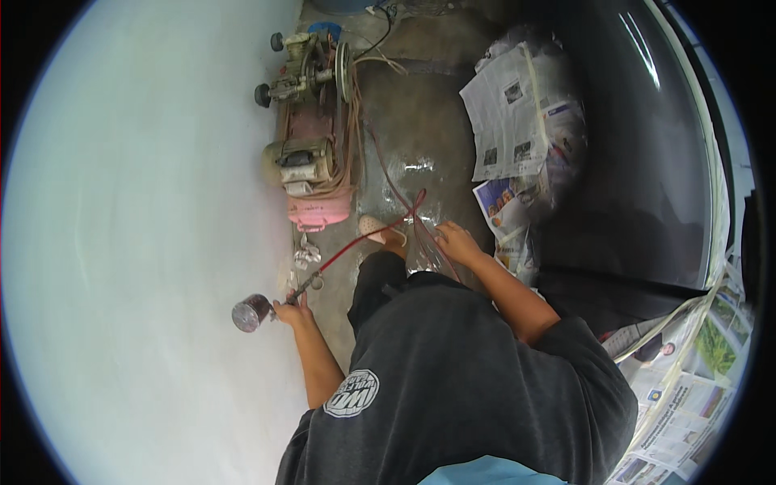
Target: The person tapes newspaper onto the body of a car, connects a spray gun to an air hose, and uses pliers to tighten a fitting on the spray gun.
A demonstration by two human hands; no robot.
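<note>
My left hand (294,310) is wrapped round the grip of a spray gun, beside the white wall. The gun's round, dark-stained cup (252,313) points toward the wall, left of my fingers. From the gun a red air hose (360,239) runs up and right, crosses itself in a small loop, and passes down toward my body. My right hand (456,242) hangs close to the hose, over the floor. Its fingers look loosely stretched out, with nothing visible in them. Clear plastic sheeting (422,252) shows just left of that hand.
An air compressor (311,121) with a belt wheel stands along the wall ahead, a pink container (319,212) at its near end. Crumpled paper (306,253) lies on the floor. To my right is a glossy dark car panel (630,153), masked with newspaper (511,113).
</note>
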